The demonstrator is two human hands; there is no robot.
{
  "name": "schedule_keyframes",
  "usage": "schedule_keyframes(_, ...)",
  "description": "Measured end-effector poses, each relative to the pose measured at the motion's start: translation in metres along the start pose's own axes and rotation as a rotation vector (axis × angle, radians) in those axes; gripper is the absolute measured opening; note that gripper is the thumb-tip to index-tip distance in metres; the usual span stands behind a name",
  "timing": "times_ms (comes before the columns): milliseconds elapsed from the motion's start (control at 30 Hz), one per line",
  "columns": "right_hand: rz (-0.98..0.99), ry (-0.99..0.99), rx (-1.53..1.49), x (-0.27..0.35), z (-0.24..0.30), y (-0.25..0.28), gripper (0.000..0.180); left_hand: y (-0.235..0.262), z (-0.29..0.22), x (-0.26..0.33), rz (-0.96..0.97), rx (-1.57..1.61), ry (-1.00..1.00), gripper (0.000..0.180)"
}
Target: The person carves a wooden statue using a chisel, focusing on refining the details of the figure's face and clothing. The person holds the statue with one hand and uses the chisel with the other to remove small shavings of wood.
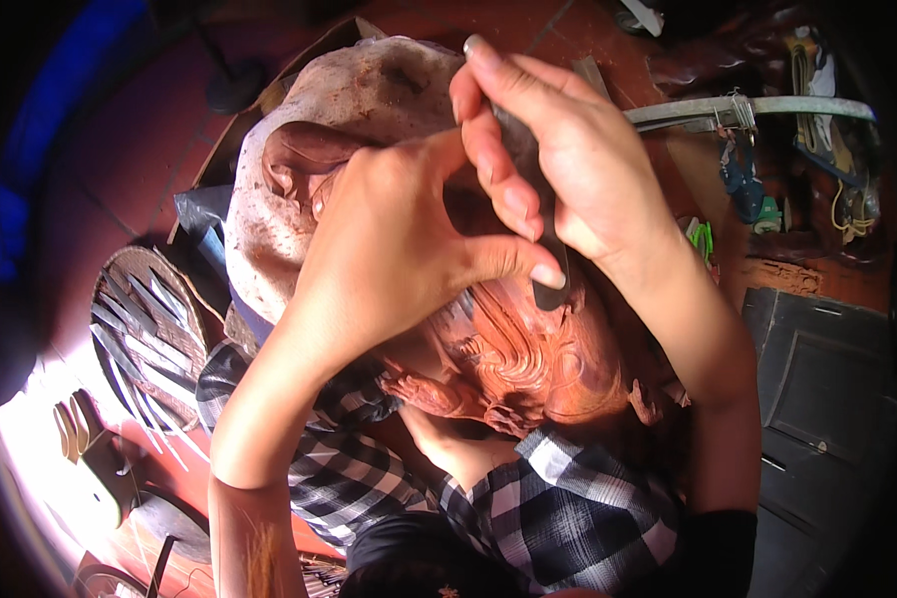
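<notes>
A carved reddish-brown wooden figure [583, 369] with flowing grooves lies in front of me at mid-view. Over its upper part, my right hand [603, 164] curls its fingers round a dark, narrow strip [550, 295], whose exact kind I cannot make out. My left hand [384, 224] arches across from the left, its thumb resting on the strip's lower end. The left index finger reaches behind the right fingers, and the other left fingers are hidden. Both hands cover much of the carving. Another carved part [304, 159] shows beyond my left hand, against a stained whitish sack [259, 234].
At the left, a round woven basket [110, 274] holds several metal tools with pale blades. Black-and-white plaid cloth [578, 508] covers my lap. A dark panelled board [827, 369] stands at the right. Beyond it, a curved metal bar [807, 105] carries a clamp.
</notes>
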State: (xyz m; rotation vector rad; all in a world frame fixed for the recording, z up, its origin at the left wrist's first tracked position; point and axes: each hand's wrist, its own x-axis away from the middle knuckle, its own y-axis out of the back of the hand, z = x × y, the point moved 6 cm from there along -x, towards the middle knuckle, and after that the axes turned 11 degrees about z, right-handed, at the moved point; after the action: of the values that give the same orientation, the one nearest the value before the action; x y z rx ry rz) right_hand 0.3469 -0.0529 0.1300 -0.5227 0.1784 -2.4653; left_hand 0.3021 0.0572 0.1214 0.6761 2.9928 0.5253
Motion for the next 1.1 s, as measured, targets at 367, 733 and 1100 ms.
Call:
schedule_keyframes(367,-0.064,-0.043,-0.021,0.002,-0.014,0.005,0.035,-0.003,0.009,-0.008,-0.052,-0.039,-0.038,0.051)
schedule_keyframes(733,-0.021,-0.021,0.019,0.004,-0.007,0.001,0.035,-0.002,0.010,-0.011,0.004,-0.018,0.051,0.054)
schedule_keyframes(1100,-0.104,-0.006,-0.037,-0.003,-0.014,0.011,0.036,-0.002,0.012,-0.015,0.040,-0.085,0.074,0.057)
